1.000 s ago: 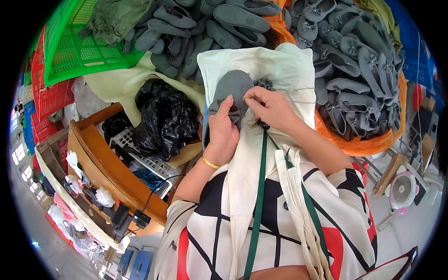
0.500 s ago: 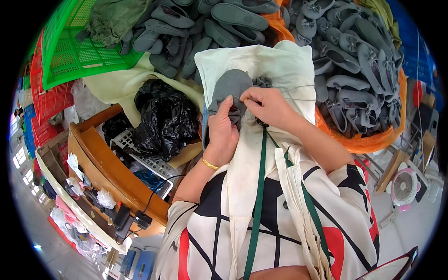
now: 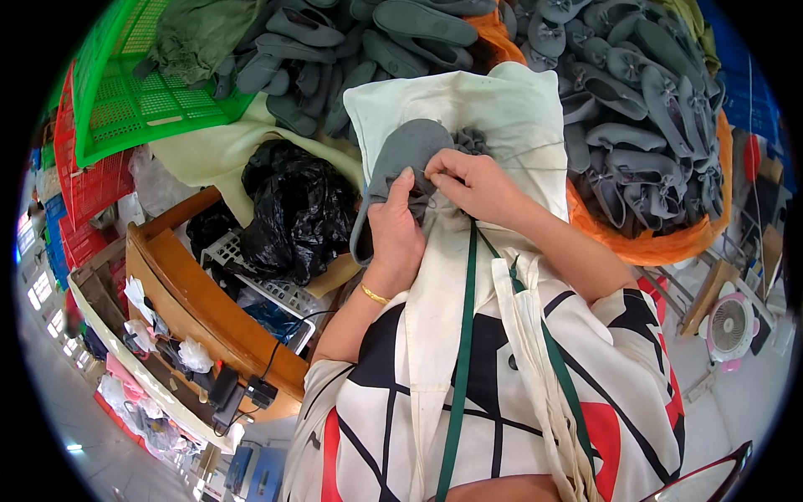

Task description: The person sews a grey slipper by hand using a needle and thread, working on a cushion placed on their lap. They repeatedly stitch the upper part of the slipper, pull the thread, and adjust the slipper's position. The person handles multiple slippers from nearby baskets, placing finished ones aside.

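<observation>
My left hand (image 3: 396, 230) is closed round a grey cloth shoe (image 3: 410, 146), with the thumb on its gathered bow. The shoe lies tilted over a white cloth (image 3: 523, 109) on my lap. At the shoe's right edge my right hand (image 3: 478, 186) pinches finger and thumb together; what is between them is too small to make out. Dark gathered cloth bows (image 3: 471, 140) sit just beyond the right hand. A thin dark line like a thread (image 3: 535, 151) crosses the white cloth to the right.
Grey shoes (image 3: 393, 50) are heaped ahead, and more shoes with bows (image 3: 644, 109) fill an orange sack (image 3: 661, 249) at right. At left are a green crate (image 3: 138, 113), a black plastic bag (image 3: 293, 222) and a wooden drawer (image 3: 213, 305). A small fan (image 3: 730, 326) stands right.
Both hands and the shoe have shifted slightly left. The shoe is turned a little, so more of its left edge shows. My right fingers stay pinched at its edge.
</observation>
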A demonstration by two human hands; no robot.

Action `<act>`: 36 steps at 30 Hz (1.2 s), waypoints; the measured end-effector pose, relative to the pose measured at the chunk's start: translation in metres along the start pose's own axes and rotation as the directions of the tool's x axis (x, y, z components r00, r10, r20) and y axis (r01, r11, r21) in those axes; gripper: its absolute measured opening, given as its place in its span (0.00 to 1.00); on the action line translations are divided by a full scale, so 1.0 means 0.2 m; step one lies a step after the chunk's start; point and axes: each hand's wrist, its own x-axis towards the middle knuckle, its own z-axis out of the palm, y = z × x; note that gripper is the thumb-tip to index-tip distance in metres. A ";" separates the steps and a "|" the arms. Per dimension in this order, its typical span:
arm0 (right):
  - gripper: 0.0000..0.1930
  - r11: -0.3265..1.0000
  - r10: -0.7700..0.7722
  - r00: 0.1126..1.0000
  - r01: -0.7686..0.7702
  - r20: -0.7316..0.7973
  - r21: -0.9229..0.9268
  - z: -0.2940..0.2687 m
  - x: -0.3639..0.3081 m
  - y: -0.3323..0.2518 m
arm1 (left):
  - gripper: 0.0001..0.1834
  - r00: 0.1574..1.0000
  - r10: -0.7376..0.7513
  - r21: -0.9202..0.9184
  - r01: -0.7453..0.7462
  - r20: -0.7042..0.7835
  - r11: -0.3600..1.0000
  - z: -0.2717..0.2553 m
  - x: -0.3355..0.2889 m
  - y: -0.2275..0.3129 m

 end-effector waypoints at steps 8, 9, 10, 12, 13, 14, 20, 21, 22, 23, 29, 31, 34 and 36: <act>0.07 0.998 -0.063 0.998 0.064 -0.028 0.006 0.03 -0.01 0.05 | 0.09 0.998 -0.045 -0.003 0.045 -0.035 0.999 -0.01 0.03 0.00; 0.07 0.997 -0.074 0.997 0.074 -0.033 0.006 0.03 -0.01 0.06 | 0.08 0.998 -0.058 -0.006 0.057 -0.030 0.998 0.00 0.02 0.02; 0.07 0.996 -0.085 0.996 0.085 -0.037 0.006 0.03 -0.01 0.07 | 0.08 0.997 -0.070 -0.008 0.070 -0.025 0.998 0.01 0.02 0.03; 0.07 0.994 -0.109 0.993 0.108 -0.054 -0.012 0.03 0.00 0.06 | 0.08 0.997 -0.077 -0.010 0.077 -0.010 0.997 -0.01 0.03 0.02; 0.07 0.993 -0.120 0.991 0.119 -0.061 -0.020 0.04 0.00 0.06 | 0.08 0.997 -0.081 -0.010 0.081 -0.003 0.997 -0.01 0.03 0.02; 0.07 0.992 -0.124 0.989 0.123 -0.075 -0.021 0.04 0.00 0.06 | 0.08 0.997 -0.080 -0.006 0.080 -0.004 0.997 -0.01 0.03 0.02; 0.05 0.999 -0.010 0.991 0.005 -0.132 -0.037 0.09 0.03 -0.04 | 0.09 0.998 -0.043 0.030 0.041 0.050 0.999 -0.02 0.04 -0.01; 0.06 1.000 0.001 0.991 -0.004 -0.131 -0.020 0.09 0.06 -0.05 | 0.10 0.996 -0.022 0.037 0.019 0.081 0.999 -0.02 0.04 -0.03; 0.06 1.000 0.011 0.991 -0.012 -0.130 -0.003 0.08 0.08 -0.06 | 0.10 0.994 -0.001 0.043 -0.004 0.113 0.999 -0.02 0.04 -0.04; 0.06 0.996 -0.018 0.995 0.008 -0.103 -0.090 0.06 0.09 -0.06 | 0.11 0.993 -0.007 0.053 0.001 0.118 0.999 -0.03 0.05 -0.05; 0.06 0.819 -0.287 0.954 0.199 -0.085 -0.538 -0.05 0.15 -0.09 | 0.12 0.989 0.007 0.046 -0.014 0.151 0.999 0.00 0.03 -0.03; 0.06 0.818 -0.339 0.941 0.289 -0.011 -0.497 -0.01 0.16 -0.05 | 0.12 0.988 -0.013 0.050 0.006 0.153 0.999 -0.03 0.04 -0.06; 0.07 0.752 -0.490 0.865 0.355 -0.110 -0.556 0.01 0.25 0.00 | 0.14 0.980 -0.149 0.099 0.137 0.135 0.986 -0.13 0.10 -0.07; 0.07 0.906 -0.407 0.869 0.346 -0.282 -0.244 0.01 0.33 -0.05 | 0.14 0.980 -0.157 0.133 0.140 0.124 0.981 -0.15 0.10 -0.07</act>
